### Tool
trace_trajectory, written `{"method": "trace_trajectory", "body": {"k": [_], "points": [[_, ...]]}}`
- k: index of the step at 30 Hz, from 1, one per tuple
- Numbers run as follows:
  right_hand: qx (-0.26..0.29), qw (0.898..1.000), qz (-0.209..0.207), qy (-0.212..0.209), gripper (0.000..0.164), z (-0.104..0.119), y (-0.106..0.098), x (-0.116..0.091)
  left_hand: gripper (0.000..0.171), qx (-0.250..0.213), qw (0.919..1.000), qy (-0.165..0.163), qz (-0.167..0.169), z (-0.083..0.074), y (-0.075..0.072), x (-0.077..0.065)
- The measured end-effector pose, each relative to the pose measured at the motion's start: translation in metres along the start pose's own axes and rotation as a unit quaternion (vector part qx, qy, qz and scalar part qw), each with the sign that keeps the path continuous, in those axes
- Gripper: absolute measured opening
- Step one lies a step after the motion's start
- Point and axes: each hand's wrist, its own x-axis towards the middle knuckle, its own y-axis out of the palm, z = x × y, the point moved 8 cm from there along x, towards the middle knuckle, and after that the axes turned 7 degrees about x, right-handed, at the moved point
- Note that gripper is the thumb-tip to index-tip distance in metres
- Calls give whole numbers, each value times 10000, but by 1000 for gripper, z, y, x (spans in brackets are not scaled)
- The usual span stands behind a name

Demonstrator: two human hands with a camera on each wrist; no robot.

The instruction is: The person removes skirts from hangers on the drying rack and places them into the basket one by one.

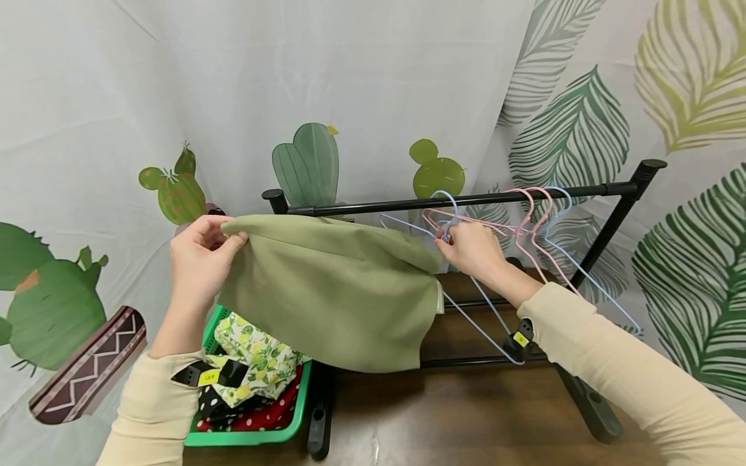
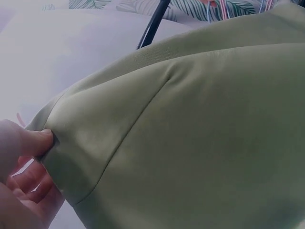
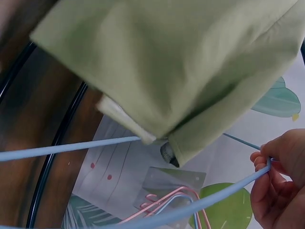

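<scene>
My left hand (image 1: 201, 259) pinches the upper left corner of an olive-green garment (image 1: 332, 291) between thumb and fingers. The left wrist view shows the cloth (image 2: 190, 138) stretched away from that pinch, with a stitched seam running across it. With curled fingers, my right hand (image 1: 474, 249) holds a light blue hanger (image 1: 480, 333) near the base of its hook. That hook overlaps the black rail; contact cannot be told. In the right wrist view the blue hanger (image 3: 71, 149) disappears at the garment's lower edge, and whether it lies inside or behind the cloth is unclear.
A black clothes rack (image 1: 373, 207) stands on the brown wooden surface (image 1: 443, 414). Pink hangers (image 1: 527, 213) and another blue hanger (image 1: 562, 249) hang at its right. At lower left, a green basket (image 1: 247, 439) contains lemon-print fabric (image 1: 256, 349) and polka-dot fabric (image 1: 274, 414).
</scene>
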Motion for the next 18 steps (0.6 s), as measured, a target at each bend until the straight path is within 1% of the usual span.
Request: {"method": "trace_trajectory", "body": {"k": [7, 12, 18], "points": [[-64, 9999, -135, -16, 15, -1, -3, -1, 11, -162, 9994, -103, -282, 2, -11, 3], [-108, 9998, -194, 16, 15, -2, -5, -2, 11, -124, 9987, -153, -462, 4, -19, 6], [-193, 9994, -297, -49, 15, -1, -9, -2, 11, -138, 9976, -313, -595, 9, -32, 11]]}}
